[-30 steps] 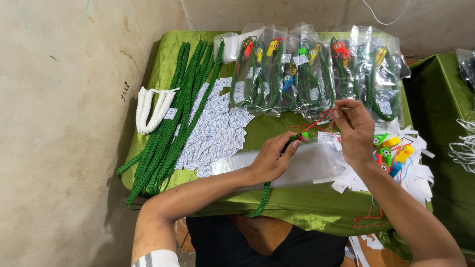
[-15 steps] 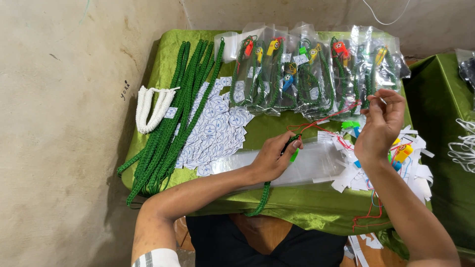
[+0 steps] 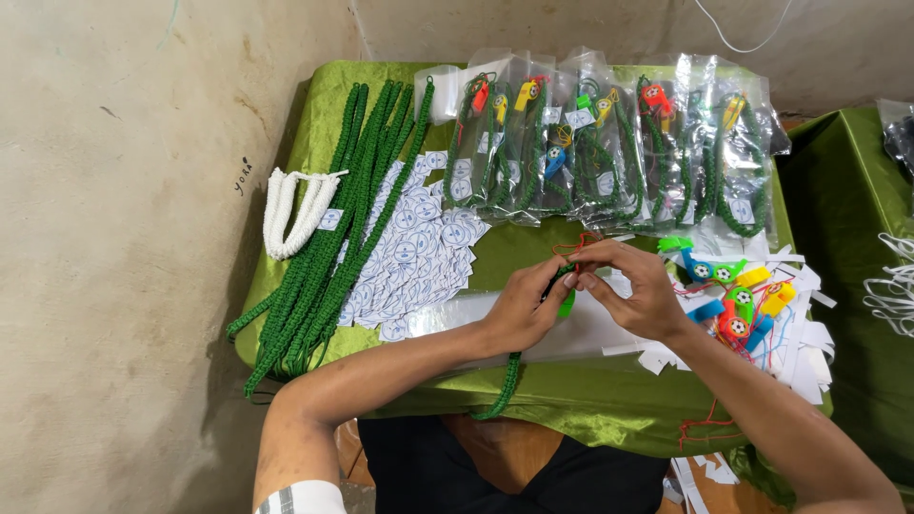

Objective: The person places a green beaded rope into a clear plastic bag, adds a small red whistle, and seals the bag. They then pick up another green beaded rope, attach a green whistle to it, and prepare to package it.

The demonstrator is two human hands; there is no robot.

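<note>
the person is tying a red string [image 3: 571, 246] to a green braided cord [image 3: 505, 381] over the middle of the green-draped surface [image 3: 314, 105]. the left hand [image 3: 522, 306] is clamping the cord's upper end, its tail hanging off the front edge; the right hand [image 3: 636, 290] is pinching the string's end. next, i'd judge, they need a careful tug to tighten the knot.

Both hands [image 3: 590, 295] pinch green cord [image 3: 503, 385] (braided).
</note>
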